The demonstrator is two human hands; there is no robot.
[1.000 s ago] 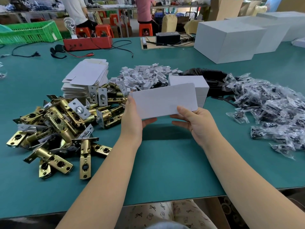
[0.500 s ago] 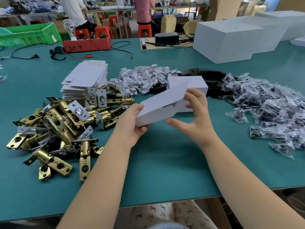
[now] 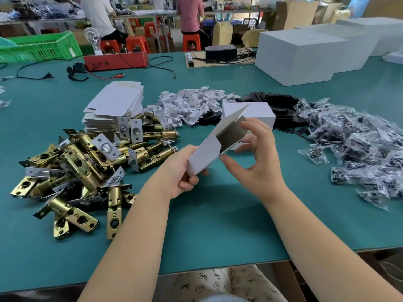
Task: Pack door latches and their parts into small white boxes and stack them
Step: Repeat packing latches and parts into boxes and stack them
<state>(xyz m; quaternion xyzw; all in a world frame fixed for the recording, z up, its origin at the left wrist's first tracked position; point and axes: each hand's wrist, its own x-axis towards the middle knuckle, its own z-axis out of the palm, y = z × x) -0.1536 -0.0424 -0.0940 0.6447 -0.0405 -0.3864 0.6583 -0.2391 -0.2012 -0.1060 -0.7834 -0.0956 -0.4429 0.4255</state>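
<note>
A small white box (image 3: 205,152), half unfolded with its grey inside showing, is held above the green table (image 3: 218,214). My left hand (image 3: 182,173) grips its near end. My right hand (image 3: 257,153) holds its far end, fingers curled round the open flap and thumb under the box. A heap of brass door latches (image 3: 72,168) lies to the left. Flat white box blanks (image 3: 115,107) are stacked behind the latches. A finished white box (image 3: 257,112) stands behind my hands.
Small white plastic parts (image 3: 192,103) and black plates (image 3: 270,100) are piled at the middle back. Several clear bags of screws (image 3: 359,149) cover the right side. Large white cartons (image 3: 301,55), a red box (image 3: 115,59) with cables and a green crate (image 3: 41,49) line the far edge.
The flat blank held upright in both hands has been tilted and pushed open into a box shape. My right hand moved up to its far end.
</note>
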